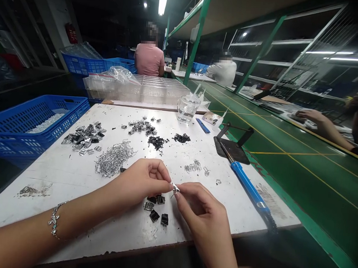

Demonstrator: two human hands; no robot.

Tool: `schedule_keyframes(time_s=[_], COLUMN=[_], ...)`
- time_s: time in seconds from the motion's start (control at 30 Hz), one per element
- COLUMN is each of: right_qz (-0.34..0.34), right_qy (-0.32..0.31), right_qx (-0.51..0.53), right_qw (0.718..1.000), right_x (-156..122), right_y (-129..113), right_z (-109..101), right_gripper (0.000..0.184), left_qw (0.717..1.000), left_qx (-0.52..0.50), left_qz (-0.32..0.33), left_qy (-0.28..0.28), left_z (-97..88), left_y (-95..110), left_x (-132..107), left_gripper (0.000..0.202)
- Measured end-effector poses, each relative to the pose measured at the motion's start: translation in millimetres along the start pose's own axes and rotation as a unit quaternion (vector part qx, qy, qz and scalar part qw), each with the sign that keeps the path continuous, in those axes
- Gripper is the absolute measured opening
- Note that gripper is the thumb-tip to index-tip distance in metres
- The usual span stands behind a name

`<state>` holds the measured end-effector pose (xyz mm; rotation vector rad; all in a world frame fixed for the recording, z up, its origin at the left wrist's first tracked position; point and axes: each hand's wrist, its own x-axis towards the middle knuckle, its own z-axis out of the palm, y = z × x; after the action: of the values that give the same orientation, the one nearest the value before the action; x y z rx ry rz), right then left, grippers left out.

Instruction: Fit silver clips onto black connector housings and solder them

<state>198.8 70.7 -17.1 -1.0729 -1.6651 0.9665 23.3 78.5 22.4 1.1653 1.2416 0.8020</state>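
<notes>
Near the front of the white table, my left hand (147,180) and my right hand (204,208) meet fingertip to fingertip. Both pinch one small shiny metal part (175,188) with a thin wire end sticking out; its exact kind is too small to tell. Just below my left hand lie several small black-and-silver square pieces (154,216). Beyond that hand is a heap of bent metal wire pieces (114,159). Small piles of black bits (155,143) and a few loose wire pieces (193,166) lie farther out on the tabletop (75,208).
A blue soldering iron (250,186) rests against a black metal stand (233,146) at the right. A glass jug (187,109) of clear liquid stands at the back. Blue crates (34,119) flank the table's left side. Other people sit farther off; a co-worker's hand (313,115) shows at far right.
</notes>
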Motion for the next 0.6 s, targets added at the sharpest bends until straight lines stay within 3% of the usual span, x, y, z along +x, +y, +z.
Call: schedule_keyframes(time_s=[0.37,0.5,0.6], right_qz=[0.156,0.199,0.199], right_qy=[-0.029,-0.051,-0.061], right_qx=[0.164,0.210,0.234], right_qw=[0.974,0.956,0.950], right_x=[2.1,5.7,5.4], right_y=[-2.8,3.1,5.5], right_z=[-6.2,-8.7,-9.6], right_gripper=[0.014,0.017,0.017], left_qw=[0.996,0.986,0.963], left_qx=[0.032,0.112,0.199], left_qz=[0.074,0.117,0.183], left_qy=[-0.029,-0.027,-0.007], left_z=[2.1,-1.1,-2.1], left_y=[0.5,3.1,5.6], left_x=[-0.5,-3.1,-5.4], left_gripper=[0.014,0.009,0.005])
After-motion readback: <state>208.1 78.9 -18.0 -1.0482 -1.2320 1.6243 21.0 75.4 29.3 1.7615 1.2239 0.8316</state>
